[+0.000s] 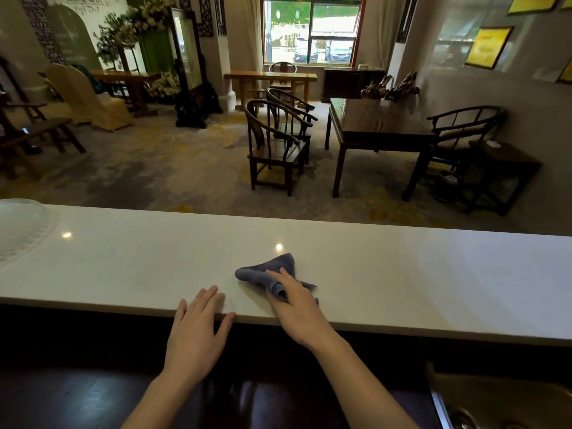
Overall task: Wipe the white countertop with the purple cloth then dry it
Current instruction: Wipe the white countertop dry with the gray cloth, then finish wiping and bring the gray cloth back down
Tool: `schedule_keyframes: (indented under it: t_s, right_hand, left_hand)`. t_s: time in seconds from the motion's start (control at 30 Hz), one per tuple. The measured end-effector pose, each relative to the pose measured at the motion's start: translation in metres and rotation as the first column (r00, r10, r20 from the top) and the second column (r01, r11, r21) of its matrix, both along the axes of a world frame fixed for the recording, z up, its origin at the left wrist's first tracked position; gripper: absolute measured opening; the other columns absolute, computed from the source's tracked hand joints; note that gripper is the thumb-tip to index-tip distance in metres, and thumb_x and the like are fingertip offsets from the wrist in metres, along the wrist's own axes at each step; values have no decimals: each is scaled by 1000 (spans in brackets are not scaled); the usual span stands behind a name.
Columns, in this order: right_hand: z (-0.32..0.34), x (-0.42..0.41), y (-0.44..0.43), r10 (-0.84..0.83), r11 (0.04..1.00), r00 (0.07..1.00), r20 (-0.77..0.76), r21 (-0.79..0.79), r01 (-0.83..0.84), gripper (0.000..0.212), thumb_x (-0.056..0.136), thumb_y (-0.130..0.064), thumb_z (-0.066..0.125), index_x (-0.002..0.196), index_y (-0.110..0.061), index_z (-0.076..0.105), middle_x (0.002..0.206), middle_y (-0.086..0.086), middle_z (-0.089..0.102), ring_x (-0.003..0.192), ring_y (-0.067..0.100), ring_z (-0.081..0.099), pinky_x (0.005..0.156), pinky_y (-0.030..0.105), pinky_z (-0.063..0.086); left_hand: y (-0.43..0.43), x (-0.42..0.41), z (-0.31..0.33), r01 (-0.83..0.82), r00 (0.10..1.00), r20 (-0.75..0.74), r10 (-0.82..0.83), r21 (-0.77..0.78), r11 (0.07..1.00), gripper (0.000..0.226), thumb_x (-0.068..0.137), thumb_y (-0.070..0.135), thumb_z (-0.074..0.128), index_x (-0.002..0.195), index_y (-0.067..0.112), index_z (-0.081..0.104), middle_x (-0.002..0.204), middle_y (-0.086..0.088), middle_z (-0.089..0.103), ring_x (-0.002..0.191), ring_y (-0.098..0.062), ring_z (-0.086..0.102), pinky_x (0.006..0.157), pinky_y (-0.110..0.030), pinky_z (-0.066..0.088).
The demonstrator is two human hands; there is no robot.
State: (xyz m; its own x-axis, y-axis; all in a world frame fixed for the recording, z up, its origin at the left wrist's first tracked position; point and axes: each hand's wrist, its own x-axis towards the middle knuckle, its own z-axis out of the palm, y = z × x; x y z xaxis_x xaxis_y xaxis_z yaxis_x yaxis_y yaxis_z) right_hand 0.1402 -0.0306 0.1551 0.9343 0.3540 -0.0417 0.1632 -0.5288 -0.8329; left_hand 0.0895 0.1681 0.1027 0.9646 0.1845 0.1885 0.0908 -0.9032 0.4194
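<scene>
Near the front edge of the white countertop (402, 274), slightly right of centre, lies the purple cloth (272, 274), crumpled into a rough triangle with its peak pointing far. Right hand (294, 308) rests on the cloth's near right portion, fingers extended and laid flat, pressing down rather than gripping; a fold of cloth rises beside the index finger. Left hand (198, 326) lies just left of the cloth, apart from it, palm down, fingers spread over the counter's near edge, holding nothing. Counter surface is glossy, showing ceiling light reflections. A white plate (18, 230) sits at the far left end. A steel sink (495, 404) shows at lower right, below the counter. Beyond the counter: patterned carpet, dark wooden armchairs (275, 144), a dark table (377, 128) to the right, and a window (312, 29) at the far wall.
</scene>
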Motion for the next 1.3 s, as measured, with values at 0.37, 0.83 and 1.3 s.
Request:
schedule_keyframes:
  t_s: [0.37,0.83,1.3]
  right_hand:
    - [47,-22,-46,168,568,858,-485,760,318,31,95,-31,61,118,-14,73,126,16,72,117,33,69,96,44,58]
    - [10,-64,-67,-78,884,966,-246,430,181,21,90,-40,69,111,-42,72,112,-16,77,104,3,72,83,20,58]
    - [-162,-131,-27,-111,939,806,-581,204,277,24,96,-26,67,120,-27,65,115,-7,73,103,8,71,90,30,60]
  left_hand:
    - [-54,9,78,123,984,74,-162,-939,321,68,77,60,60,132,21,58,135,2,62,115,-10,63,84,-16,52]
    - [-55,-29,33,160,985,170,-37,-792,589,16,93,41,58,85,28,61,76,-1,71,68,-19,68,60,-33,55]
    - [-19,-103,-123,-233,970,-200,142,-570,788,18,90,48,58,79,35,54,70,8,67,72,6,63,55,-20,43]
